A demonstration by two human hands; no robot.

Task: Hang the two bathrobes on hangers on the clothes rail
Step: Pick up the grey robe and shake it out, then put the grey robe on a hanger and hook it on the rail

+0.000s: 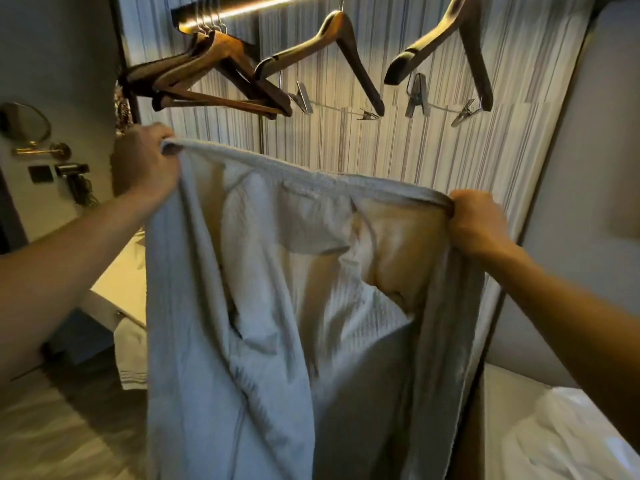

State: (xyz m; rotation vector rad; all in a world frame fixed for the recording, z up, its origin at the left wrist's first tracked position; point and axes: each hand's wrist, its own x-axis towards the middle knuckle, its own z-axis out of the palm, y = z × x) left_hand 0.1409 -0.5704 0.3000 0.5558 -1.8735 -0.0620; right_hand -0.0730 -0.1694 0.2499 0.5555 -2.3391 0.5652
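A pale grey-white bathrobe hangs spread open in front of me, held up by its top edge. My left hand grips the upper left corner of the robe and my right hand grips the upper right corner. Above it runs the lit clothes rail. Several bare wooden hangers bunch at its left end. Two more wooden hangers with metal clips hang apart, one in the middle and one to the right. A second white garment, possibly the other bathrobe, lies low at the left, partly hidden.
A striped wall panel backs the rail. A round mirror and a hairdryer are on the left wall. A light-coloured counter stands at the left. White bedding lies at the lower right beside a padded wall.
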